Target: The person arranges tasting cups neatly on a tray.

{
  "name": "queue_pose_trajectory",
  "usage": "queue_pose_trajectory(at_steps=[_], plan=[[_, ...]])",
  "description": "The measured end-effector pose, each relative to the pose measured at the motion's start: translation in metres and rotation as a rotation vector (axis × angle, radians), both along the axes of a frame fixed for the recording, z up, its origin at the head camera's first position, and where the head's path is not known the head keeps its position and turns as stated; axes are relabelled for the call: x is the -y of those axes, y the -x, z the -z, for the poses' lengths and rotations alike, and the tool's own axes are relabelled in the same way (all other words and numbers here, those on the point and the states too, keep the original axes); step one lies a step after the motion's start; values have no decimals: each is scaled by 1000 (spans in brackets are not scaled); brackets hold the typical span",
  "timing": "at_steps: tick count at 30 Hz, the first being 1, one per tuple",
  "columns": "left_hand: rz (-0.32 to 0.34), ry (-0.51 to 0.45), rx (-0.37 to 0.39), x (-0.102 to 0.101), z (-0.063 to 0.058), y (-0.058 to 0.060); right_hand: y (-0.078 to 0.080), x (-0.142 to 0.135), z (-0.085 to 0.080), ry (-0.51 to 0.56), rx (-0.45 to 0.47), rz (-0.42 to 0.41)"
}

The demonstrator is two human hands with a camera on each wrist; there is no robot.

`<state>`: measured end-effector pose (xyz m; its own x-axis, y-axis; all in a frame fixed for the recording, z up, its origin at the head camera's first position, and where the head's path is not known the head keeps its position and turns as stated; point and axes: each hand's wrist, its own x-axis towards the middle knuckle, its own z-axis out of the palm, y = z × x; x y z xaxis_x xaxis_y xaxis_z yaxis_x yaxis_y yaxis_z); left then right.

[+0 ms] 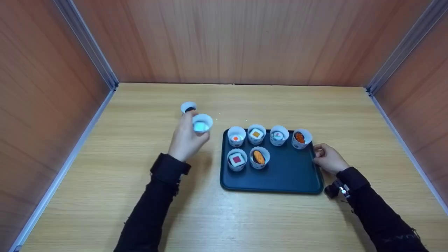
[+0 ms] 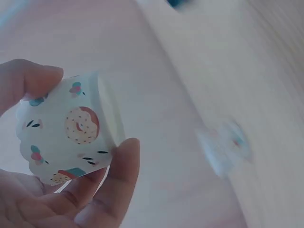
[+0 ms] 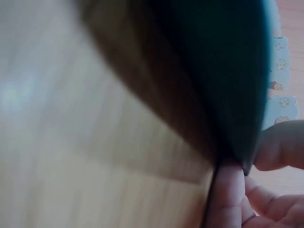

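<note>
My left hand (image 1: 185, 141) holds a white paper baking cup (image 1: 202, 123) above the table, left of the tray. Something pale turquoise lies inside it. The left wrist view shows the thumb and fingers around the cup's wall, printed with doughnuts. Just behind that hand stands another paper cup (image 1: 188, 105) with a dark piece in it. At the dark green tray (image 1: 287, 178), my right hand (image 1: 329, 159) pinches the right edge between thumb and fingers. Several paper cups stand on the tray, including one with an orange piece (image 1: 259, 157) and one with a red piece (image 1: 300, 137).
Cups form a back row along the tray's far side, with two more at front left, one holding a white square piece (image 1: 236, 159). Wooden panels (image 1: 224, 42) close off the back and both sides of the light wood table (image 1: 115, 157).
</note>
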<state>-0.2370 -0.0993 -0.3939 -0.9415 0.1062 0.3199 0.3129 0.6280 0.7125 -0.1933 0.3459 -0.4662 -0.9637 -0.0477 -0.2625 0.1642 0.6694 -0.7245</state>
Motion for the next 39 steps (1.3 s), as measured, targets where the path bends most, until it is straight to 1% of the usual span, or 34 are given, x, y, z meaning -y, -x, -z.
queue_pose_trajectory(at_steps=[3, 6, 8, 11, 14, 18, 19, 21, 23, 25, 26, 28, 30, 32, 33, 35, 37, 39], plan=[[48, -22, -6, -19, -3, -14, 0, 1, 0, 0, -6, -3], [85, -52, 31, -36, -5, -26, 0, 1, 0, 3, -1, 3], [110, -71, 51, -44, -6, -32, 0, 1, 1, 3, -2, 4], [141, -83, 63, -51, -7, -38, 0, 2, 1, 0, -6, -1], [160, -89, 70, -54, -7, -42, 0, 2, 0, 7, 7, 7], [194, -106, 76, -55, -6, -45, 0, 4, -5, 51, 19, 62], [206, -113, 78, -55, -6, -46, 0, 5, -7, 59, 9, 86], [229, -122, 82, -56, -6, -48, -2, 7, -14, 58, -42, 129], [251, -127, 90, -59, -7, -49, -4, 11, -23, 43, -128, 161], [273, -127, 101, -61, -7, -51, -7, 19, -35, 46, -221, 169], [282, -122, 106, -62, -8, -52, -8, 24, -41, 60, -264, 159], [302, -120, 116, -64, -8, -54, -12, 38, -53, 135, -331, 120], [321, -117, 123, -66, -9, -55, -16, 54, -63, 228, -365, 54], [334, -114, 123, -68, -9, -57, -19, 73, -69, 311, -392, -28], [343, -115, 122, -69, -9, -57, -21, 83, -71, 353, -403, -72], [358, -115, 115, -70, -8, -59, -24, 102, -72, 401, -412, -160], [379, -119, 104, -70, -8, -60, -26, 120, -71, 423, -418, -238], [404, -126, 105, -71, -7, -61, -28, 135, -68, 416, -416, -297]])
